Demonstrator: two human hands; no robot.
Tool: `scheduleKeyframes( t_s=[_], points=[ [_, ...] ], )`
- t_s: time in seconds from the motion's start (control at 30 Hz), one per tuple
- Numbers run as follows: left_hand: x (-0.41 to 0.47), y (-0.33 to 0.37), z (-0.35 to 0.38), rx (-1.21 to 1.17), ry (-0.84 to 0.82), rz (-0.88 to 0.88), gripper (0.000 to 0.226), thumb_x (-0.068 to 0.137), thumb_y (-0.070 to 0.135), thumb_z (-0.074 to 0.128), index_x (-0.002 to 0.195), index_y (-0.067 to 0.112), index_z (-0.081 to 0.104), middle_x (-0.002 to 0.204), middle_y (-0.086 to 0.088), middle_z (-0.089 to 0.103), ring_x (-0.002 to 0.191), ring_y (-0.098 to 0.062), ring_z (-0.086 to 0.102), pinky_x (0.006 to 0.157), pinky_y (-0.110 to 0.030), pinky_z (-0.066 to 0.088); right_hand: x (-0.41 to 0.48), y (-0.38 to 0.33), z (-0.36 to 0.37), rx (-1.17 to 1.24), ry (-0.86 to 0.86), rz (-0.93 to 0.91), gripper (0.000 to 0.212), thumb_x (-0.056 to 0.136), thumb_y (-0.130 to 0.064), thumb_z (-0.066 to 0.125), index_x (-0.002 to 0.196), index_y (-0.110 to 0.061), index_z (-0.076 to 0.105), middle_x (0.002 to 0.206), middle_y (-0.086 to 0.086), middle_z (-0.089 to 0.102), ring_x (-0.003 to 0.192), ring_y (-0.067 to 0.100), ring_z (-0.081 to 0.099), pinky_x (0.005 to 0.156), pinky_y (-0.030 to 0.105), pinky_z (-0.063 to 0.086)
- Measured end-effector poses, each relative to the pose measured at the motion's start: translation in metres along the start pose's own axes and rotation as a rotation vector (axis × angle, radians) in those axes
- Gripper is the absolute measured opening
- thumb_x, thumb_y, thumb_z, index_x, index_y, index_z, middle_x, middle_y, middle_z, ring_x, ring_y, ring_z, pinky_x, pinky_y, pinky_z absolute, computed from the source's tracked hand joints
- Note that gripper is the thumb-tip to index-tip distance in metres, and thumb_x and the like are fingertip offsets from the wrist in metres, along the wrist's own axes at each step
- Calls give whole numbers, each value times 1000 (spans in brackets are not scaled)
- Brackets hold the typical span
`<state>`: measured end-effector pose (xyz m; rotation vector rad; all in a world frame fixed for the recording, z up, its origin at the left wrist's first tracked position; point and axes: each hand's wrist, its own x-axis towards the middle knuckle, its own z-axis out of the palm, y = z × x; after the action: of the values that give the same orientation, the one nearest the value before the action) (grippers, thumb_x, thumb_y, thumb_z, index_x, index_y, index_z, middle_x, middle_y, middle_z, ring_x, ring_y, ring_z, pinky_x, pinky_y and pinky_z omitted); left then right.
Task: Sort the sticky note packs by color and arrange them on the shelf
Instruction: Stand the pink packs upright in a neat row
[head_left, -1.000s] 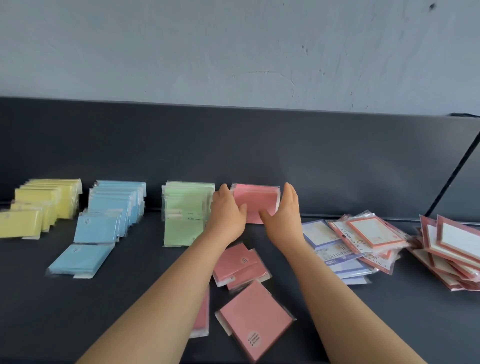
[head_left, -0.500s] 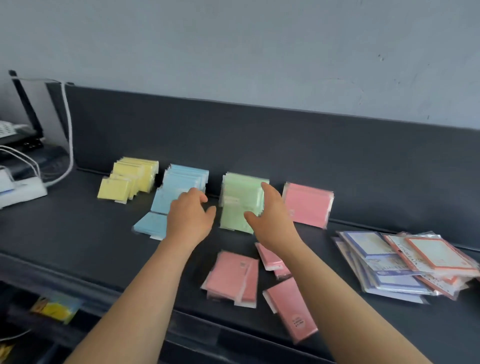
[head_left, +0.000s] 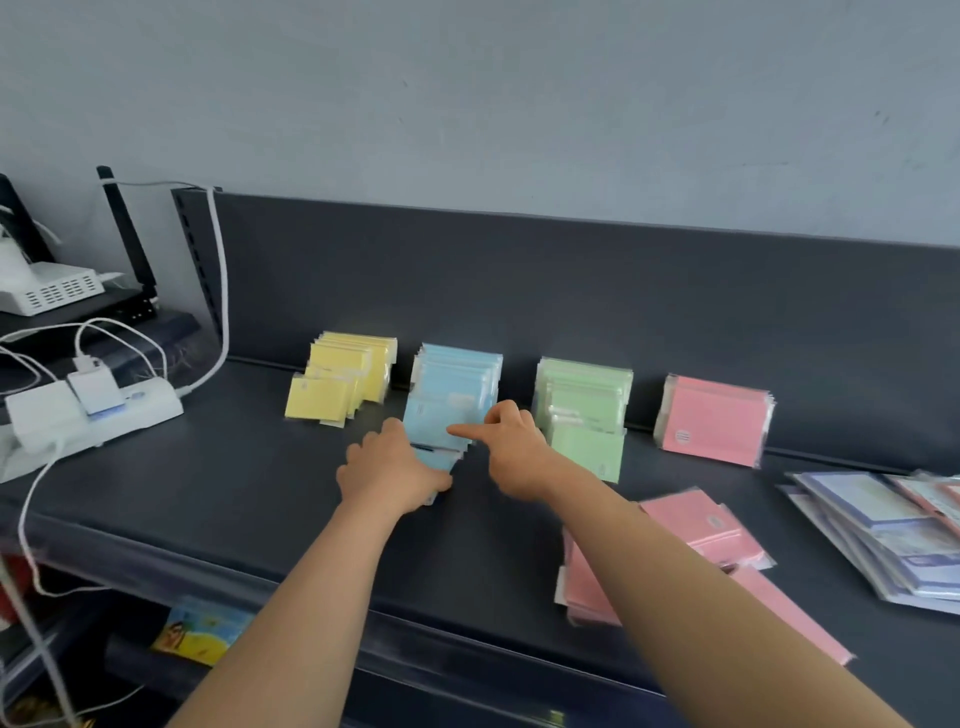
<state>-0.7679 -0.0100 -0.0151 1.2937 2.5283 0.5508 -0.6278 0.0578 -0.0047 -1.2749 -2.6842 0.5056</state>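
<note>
Both hands at blue packs (head_left: 451, 400): left hand (head_left: 390, 470) clasping flat blue ones, right hand (head_left: 511, 447) forefinger pointing nine o'clock, others curled.

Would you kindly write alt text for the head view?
Both hands, left and right, reach the blue packs on a dark shelf, between yellow and green rows; pink packs stand further right.
</note>
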Motion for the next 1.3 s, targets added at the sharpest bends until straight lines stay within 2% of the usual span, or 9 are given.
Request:
scheduleKeyframes(
  t_s=[0.1,0.23,0.37,0.5,0.6,0.77,0.97,1.13,1.3],
  points=[
    [1,-9,-2,-182,7,-21,78,67,40,74,132,20,37,127,-1,49,118,-26,45,94,-44,46,4,0,7,7,-20,41,72,88,4,41,144,-41,36,127,3,29,117,23,31,108,35,34],
    [7,-8,2,-414,162,15,94,63,36,84,140,17,32,133,-1,44,122,-26,44,92,-46,49,6,1,9,67,11,48,71,87,9,37,144,-34,39,132,3,30,122,22,30,109,33,33],
    [15,6,13,-474,274,65,92,52,43,91,125,13,42,122,-3,50,113,-27,51,79,-45,52,5,2,6,200,54,37,66,89,11,33,145,-23,40,144,6,35,132,24,36,110,31,35],
    [20,17,22,-451,326,132,96,55,42,91,130,11,40,128,-7,46,119,-28,46,80,-38,45,3,4,8,383,140,84,59,89,10,32,144,-12,41,137,6,51,124,22,49,97,22,40],
    [26,20,23,-412,307,127,92,58,42,90,128,10,40,128,-10,44,118,-28,46,78,-36,42,6,7,11,495,163,152,60,91,9,33,147,-11,32,135,4,53,117,17,53,89,18,40],
    [28,14,21,-421,201,114,95,53,46,91,124,11,40,123,-9,43,114,-28,49,79,-38,47,9,7,16,593,151,179,58,91,7,39,146,-9,33,135,9,52,113,23,57,97,32,48],
    [26,2,11,-455,71,120,100,56,32,93,135,10,35,131,-8,40,122,-26,45,84,-33,42,9,5,18,681,160,210,57,89,10,34,144,-6,38,121,7,55,92,14,60,83,24,47],
    [22,-1,8,-423,44,123,96,61,26,92,136,7,34,136,-10,40,125,-26,44,85,-31,40,8,2,20,662,155,211,54,90,9,39,142,-6,40,128,10,56,104,20,60,97,34,48],
    [22,-2,5,-414,32,122,91,65,21,89,136,7,35,133,-9,41,124,-27,45,84,-31,39,7,1,19,638,155,214,52,91,8,39,141,-6,41,129,11,56,110,22,59,97,35,48]
  ],
)
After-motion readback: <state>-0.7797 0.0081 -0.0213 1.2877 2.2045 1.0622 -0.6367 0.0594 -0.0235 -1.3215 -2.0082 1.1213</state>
